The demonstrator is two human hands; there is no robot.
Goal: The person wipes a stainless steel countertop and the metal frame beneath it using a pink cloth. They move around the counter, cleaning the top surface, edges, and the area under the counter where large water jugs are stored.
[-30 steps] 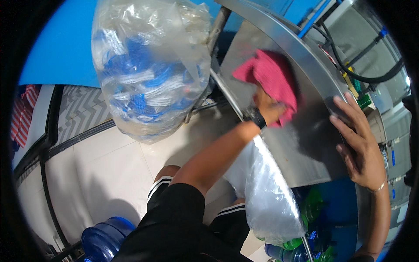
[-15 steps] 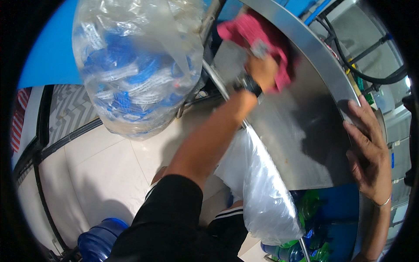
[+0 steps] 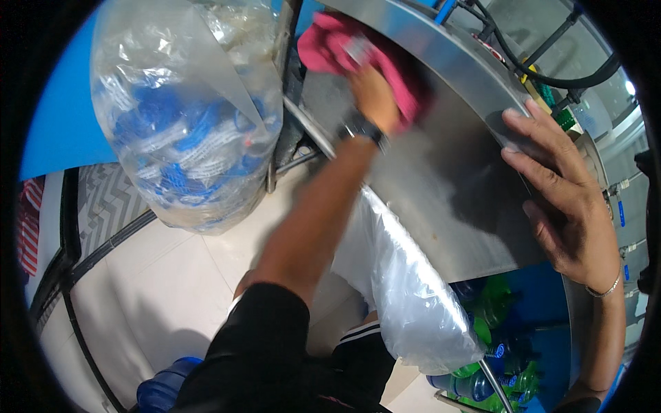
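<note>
My left hand [image 3: 374, 98], with a dark watch on its wrist, is closed on a pink cloth [image 3: 330, 45]. The bunched cloth lies against the upper part of a grey metal panel [image 3: 420, 186], just inside its shiny raised rim [image 3: 427, 38]; part of it is smeared by motion. On the far right, my right hand [image 3: 568, 189] rests on that rim with its fingers spread and nothing held. A thin bracelet circles the right wrist. Clear plastic sheeting [image 3: 420, 296] hangs over a metal bar along the panel's near left edge.
A big clear bag [image 3: 186, 138] of blue and white items stands to the left. Green and blue bottles [image 3: 492, 303] sit below the panel. A blue water jug [image 3: 165, 385] is on the tiled floor [image 3: 186, 275]. Black hoses [image 3: 578, 81] run at the upper right.
The pink cloth and my left hand have shifted a little to the left along the panel. My right hand still rests on the rim. The whole view has shifted slightly.
</note>
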